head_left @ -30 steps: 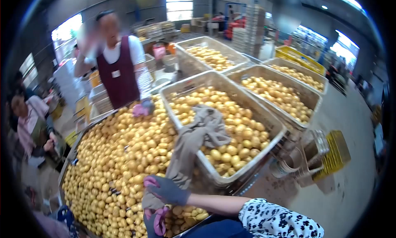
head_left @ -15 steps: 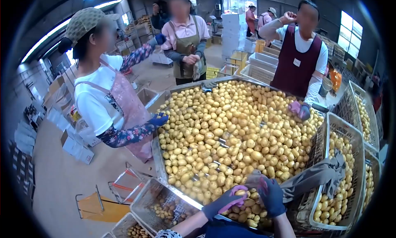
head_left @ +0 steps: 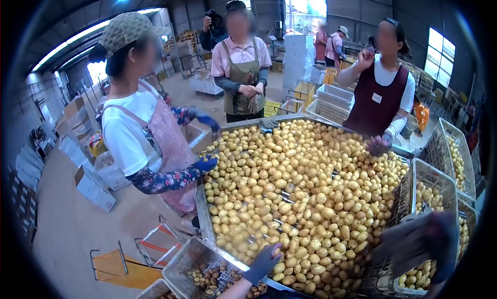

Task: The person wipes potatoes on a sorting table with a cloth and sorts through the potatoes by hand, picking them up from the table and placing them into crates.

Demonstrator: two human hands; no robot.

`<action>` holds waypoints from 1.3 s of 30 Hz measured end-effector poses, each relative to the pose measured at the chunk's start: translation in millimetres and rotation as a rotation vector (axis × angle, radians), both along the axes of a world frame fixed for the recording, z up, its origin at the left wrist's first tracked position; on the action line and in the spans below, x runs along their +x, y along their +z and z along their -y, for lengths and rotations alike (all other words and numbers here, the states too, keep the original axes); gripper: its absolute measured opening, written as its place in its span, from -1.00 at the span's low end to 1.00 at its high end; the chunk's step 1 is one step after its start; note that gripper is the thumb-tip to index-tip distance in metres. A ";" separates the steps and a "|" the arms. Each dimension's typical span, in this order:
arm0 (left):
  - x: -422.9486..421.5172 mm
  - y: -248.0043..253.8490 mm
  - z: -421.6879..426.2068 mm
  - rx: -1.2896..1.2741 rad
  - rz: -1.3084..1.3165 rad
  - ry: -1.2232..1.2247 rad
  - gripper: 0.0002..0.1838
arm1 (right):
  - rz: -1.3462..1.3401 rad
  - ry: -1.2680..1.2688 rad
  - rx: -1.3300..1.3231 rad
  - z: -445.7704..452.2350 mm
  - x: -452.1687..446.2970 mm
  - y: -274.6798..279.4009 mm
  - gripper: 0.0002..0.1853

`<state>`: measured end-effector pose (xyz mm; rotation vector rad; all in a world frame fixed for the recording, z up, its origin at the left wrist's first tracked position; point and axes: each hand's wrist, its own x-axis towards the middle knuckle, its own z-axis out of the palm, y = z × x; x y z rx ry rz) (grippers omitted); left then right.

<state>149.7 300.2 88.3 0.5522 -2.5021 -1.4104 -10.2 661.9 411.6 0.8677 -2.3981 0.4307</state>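
A large metal-rimmed table [head_left: 203,208] holds a heap of small yellow potatoes [head_left: 310,195]. At its near edge is my left hand [head_left: 263,263], in a grey glove with a purple palm, its fingers curled round a potato [head_left: 277,251]. Far to the right, over a crate [head_left: 414,195] of potatoes, my right hand [head_left: 441,239] is dark and blurred by motion. It grips the grey cloth [head_left: 406,242], which hangs over the crate's near side and the heap's right edge.
Three people stand round the table: one in a pink apron [head_left: 168,138] at the left, one in a green apron [head_left: 240,81] behind, one in maroon [head_left: 377,97] at the right. A crate [head_left: 178,257] with darker potatoes stands front left, by an orange-sided cart [head_left: 124,268].
The view has swung left from the crates to the table. My right hand and the cloth have moved right, away from my left hand. The pink-aproned person's raised arm has come down.
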 end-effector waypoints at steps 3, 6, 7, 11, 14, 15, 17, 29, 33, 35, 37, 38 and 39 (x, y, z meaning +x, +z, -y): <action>0.5 -4.0 4.2 -0.059 -0.102 0.034 -0.53 | -0.156 -0.345 -0.097 -75.0 -27.3 86.0 -0.62; 3.4 -11.0 11.6 -0.090 -0.146 0.072 -0.54 | -0.433 -0.583 -0.038 -167.7 -31.8 125.8 -0.54; 5.2 -14.2 13.7 -0.146 -0.188 0.090 -0.54 | -0.337 -0.954 0.141 -197.0 -32.1 134.2 -0.49; 8.0 -8.2 12.9 -0.111 -0.070 0.109 -0.56 | -0.722 -0.962 0.633 -232.5 -6.3 93.4 -0.35; 2.9 -22.7 11.1 -0.173 -0.117 0.076 -0.57 | -0.314 -0.729 0.252 -104.3 39.4 52.0 -0.47; 0.5 -23.0 9.5 -0.199 -0.149 0.035 -0.56 | -0.150 -0.721 0.201 -93.4 46.0 21.8 -0.53; -5.9 -3.0 3.3 -0.251 -0.129 0.018 -0.56 | -0.002 -0.413 0.024 -41.3 58.5 -21.4 -0.52; 27.1 -8.0 9.4 -0.583 -0.124 0.052 -0.57 | 0.430 0.114 0.029 78.0 0.9 -226.3 -0.49; 43.9 -35.1 8.9 -0.538 -0.127 0.158 -0.53 | 0.485 -0.035 0.055 66.2 -1.6 -277.6 -0.58; 48.0 -43.5 -2.0 -0.509 -0.025 0.196 -0.48 | 0.064 -0.081 0.253 59.0 -4.7 -308.5 -0.53; 46.8 -48.8 -0.9 -0.509 0.022 0.201 -0.42 | 0.156 -0.180 0.354 52.5 -10.1 -341.1 -0.49; 45.7 -49.7 -1.5 -0.533 -0.038 0.226 -0.43 | 0.159 -0.126 0.309 50.1 -9.2 -343.9 -0.51; 46.3 -51.0 -3.1 -0.528 -0.037 0.220 -0.43 | 0.165 -0.076 0.272 43.8 -7.8 -345.9 -0.52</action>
